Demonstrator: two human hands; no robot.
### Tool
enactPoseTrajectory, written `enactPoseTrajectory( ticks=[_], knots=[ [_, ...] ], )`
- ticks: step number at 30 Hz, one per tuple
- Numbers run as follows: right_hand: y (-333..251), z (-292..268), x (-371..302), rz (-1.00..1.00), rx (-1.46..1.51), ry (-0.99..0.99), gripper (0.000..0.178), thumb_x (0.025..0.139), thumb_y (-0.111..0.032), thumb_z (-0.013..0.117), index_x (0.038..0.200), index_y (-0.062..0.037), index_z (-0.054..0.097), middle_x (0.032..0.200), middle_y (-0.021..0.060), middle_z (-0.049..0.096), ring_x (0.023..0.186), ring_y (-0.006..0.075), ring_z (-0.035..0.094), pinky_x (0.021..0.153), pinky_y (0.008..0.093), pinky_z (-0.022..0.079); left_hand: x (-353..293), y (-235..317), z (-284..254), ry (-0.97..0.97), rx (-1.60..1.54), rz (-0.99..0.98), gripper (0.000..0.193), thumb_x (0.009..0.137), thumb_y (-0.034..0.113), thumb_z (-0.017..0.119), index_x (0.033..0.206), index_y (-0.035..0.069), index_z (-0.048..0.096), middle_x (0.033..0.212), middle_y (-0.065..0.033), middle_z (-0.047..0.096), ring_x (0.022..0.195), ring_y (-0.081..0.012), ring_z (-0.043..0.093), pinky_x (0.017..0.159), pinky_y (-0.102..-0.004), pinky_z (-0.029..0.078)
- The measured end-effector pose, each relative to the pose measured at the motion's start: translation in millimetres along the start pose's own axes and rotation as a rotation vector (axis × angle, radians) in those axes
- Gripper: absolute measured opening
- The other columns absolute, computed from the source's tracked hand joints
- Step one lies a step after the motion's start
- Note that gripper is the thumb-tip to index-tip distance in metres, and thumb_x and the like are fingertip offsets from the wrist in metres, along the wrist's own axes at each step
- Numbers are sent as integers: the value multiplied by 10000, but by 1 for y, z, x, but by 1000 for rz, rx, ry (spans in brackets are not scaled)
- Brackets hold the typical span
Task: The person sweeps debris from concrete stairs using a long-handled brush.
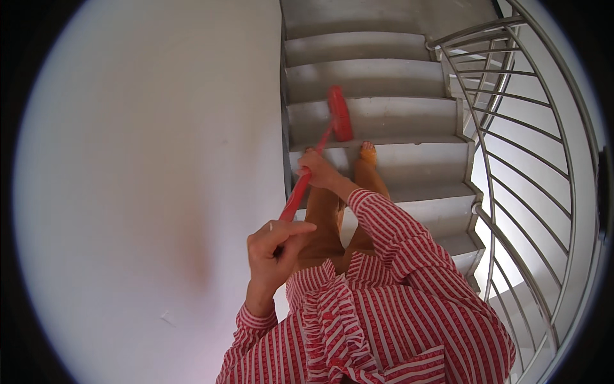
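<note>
A red broom (298, 195) slants from my hands up to the stairs, its slightly blurred red head (341, 118) at the far end, over a grey step. My right hand (322, 171) is closed around the middle of the handle. Nearer to me, my left hand (274, 246) is curled at the handle's upper end, with its index finger stretched to the right. That hand hides the tip of the handle. Both forearms wear red and white striped sleeves.
Grey stairs (396, 80) run up the middle of the view, with my sandalled foot (368, 153) on one tread. A plain white wall (147, 160) borders them on the left. Along the right curves a metal railing (489, 169) with several bars.
</note>
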State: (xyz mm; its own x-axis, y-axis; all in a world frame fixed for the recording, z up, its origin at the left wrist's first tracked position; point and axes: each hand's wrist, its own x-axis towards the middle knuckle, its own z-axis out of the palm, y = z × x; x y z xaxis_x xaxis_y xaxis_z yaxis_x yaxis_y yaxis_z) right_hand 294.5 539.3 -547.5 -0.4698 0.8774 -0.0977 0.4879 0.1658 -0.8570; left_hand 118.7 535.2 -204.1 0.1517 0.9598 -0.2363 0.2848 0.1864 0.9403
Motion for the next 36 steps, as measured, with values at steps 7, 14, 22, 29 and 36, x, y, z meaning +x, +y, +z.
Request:
enactPoseTrajectory(
  ticks=[7, 14, 22, 29, 36],
  knots=[
    [-78, 26, 34, 26, 297, -35, 288, 867, -117, 761, 767, -64, 496, 817, 114, 564, 899, 349, 553, 815, 450, 466, -19, 24, -16, -96, 182, 184, 338, 725, -138, 679, 963, 69, 800, 593, -38, 500, 548, -183, 498, 538, -312, 397],
    [-128, -42, 28, -11, 213, -167, 290, 871, -164, 792, 794, -58, 533, 855, 115, 594, 912, 348, 569, 832, 437, 473, -28, 74, -44, -88, 28, 187, 470, 692, -108, 721, 1109, 98, 791, 612, -29, 551, 512, -191, 499, 535, -323, 452],
    [-44, -32, 6, -35, 271, -129, 323, 823, -33, 810, 781, -41, 490, 801, 114, 534, 762, 327, 504, 712, 407, 428, -5, 42, 38, -106, 119, 251, 368, 740, -43, 753, 1058, 139, 791, 610, -18, 582, 529, -210, 508, 539, -345, 426],
    [-43, -20, -8, -9, 297, 207, 280, 854, -92, 801, 798, -53, 530, 865, 118, 578, 893, 334, 589, 809, 397, 496, -23, 44, 76, -173, 269, 359, 303, 781, 35, 749, 1073, 110, 770, 610, -26, 610, 544, -201, 549, 579, -343, 470],
    [-66, -65, -29, 191, 398, -25, 255, 845, -9, 791, 855, -39, 537, 917, 145, 621, 958, 332, 622, 935, 459, 510, -25, 57, 90, -175, 112, 499, 312, 778, 67, 761, 1090, 84, 767, 637, -12, 584, 564, -177, 547, 589, -332, 478]
  ],
)
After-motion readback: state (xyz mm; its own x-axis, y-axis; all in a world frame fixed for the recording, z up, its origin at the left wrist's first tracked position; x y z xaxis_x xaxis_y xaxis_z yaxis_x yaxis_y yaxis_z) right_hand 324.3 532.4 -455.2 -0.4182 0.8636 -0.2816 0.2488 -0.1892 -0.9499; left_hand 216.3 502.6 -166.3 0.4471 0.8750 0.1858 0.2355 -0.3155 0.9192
